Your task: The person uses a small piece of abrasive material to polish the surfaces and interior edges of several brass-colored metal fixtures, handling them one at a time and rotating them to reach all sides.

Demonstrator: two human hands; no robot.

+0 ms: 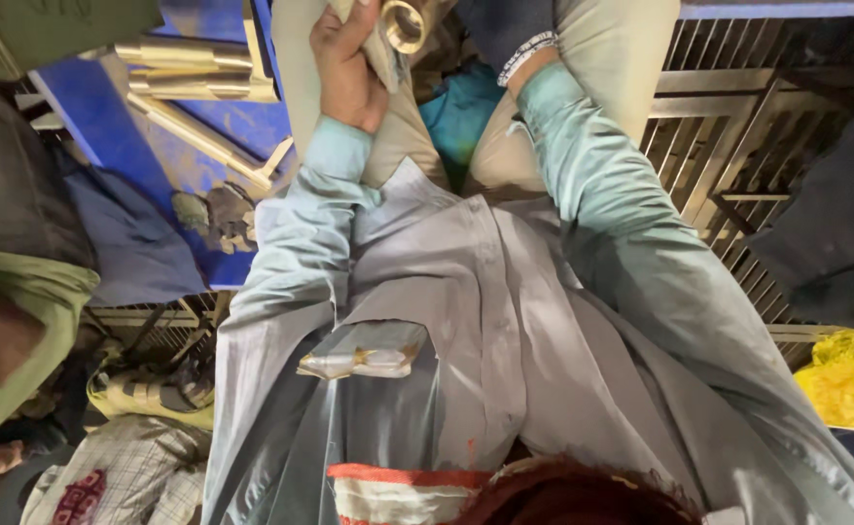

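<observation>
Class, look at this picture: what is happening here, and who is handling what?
A person in a pale grey-blue shirt looks down at their lap. Their left hand grips a beige cloth against a short brass-coloured metal tube. The right hand is out of view; only its sleeve and beaded wristband show. More brass-coloured rods lie on a blue surface nearby.

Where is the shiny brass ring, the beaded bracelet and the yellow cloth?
brass ring (405,23), head view, on its rounded rim by the hand.
beaded bracelet (526,55), head view, on the band's middle at the wrist.
yellow cloth (850,379), head view, on its crumpled middle.
</observation>
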